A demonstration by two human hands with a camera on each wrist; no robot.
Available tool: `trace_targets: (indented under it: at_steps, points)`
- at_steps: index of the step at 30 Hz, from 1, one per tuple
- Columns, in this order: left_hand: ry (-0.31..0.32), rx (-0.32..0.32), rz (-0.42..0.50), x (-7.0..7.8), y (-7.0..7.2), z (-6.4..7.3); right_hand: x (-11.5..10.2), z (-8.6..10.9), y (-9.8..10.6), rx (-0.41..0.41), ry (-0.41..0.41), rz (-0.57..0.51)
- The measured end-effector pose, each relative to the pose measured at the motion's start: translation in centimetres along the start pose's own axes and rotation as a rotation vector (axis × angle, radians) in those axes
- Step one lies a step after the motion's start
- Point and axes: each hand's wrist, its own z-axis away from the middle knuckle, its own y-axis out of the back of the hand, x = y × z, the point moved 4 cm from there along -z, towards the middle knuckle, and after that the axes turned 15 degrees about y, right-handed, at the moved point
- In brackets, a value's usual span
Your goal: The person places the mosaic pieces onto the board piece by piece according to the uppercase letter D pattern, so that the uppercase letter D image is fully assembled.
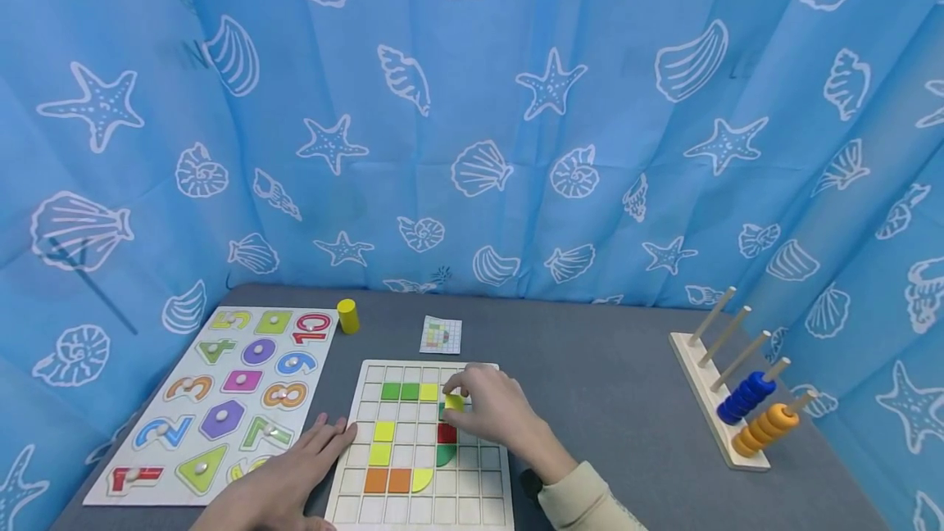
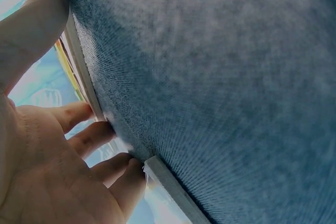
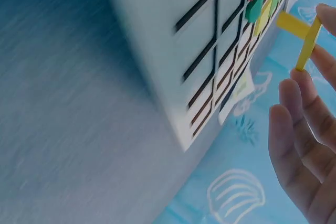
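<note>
My right hand (image 1: 496, 406) pinches a small yellow square tile (image 1: 453, 402) between thumb and fingers, over the upper right of a white grid board (image 1: 472, 508). In the right wrist view the tile (image 3: 308, 44) appears edge-on at the fingertips. Partly covered by the hand is a green tile, with a red tile (image 1: 447, 433) and a green rounded tile (image 1: 446, 455) below it. Green, yellow and orange tiles (image 1: 399, 480) and a yellow quarter-round tile (image 1: 422, 479) fill other squares. My left hand (image 1: 291, 474) rests by the board's left edge, fingers spread loosely.
A number-and-shape puzzle board (image 1: 173, 388) lies at left, with a yellow cylinder (image 1: 348, 316) by its far corner. Behind the grid lies a small printed pattern card (image 1: 441, 335). A wooden peg stand (image 1: 726, 424) with blue and orange rings stands at right, before a blue curtain (image 1: 479, 105).
</note>
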Motion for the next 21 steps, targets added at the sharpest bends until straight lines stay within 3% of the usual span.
trace_targets:
  at_steps: [10, 21]
  points:
    - [0.038, -0.016, 0.003, 0.2, 0.1, -0.1, -2.0, -3.5, -2.1, -0.027, 0.040, 0.019]
    - [-0.008, 0.005, -0.009, 0.1, 0.0, 0.0, -3.0, -6.0, -4.7, -0.065, 0.010, 0.052]
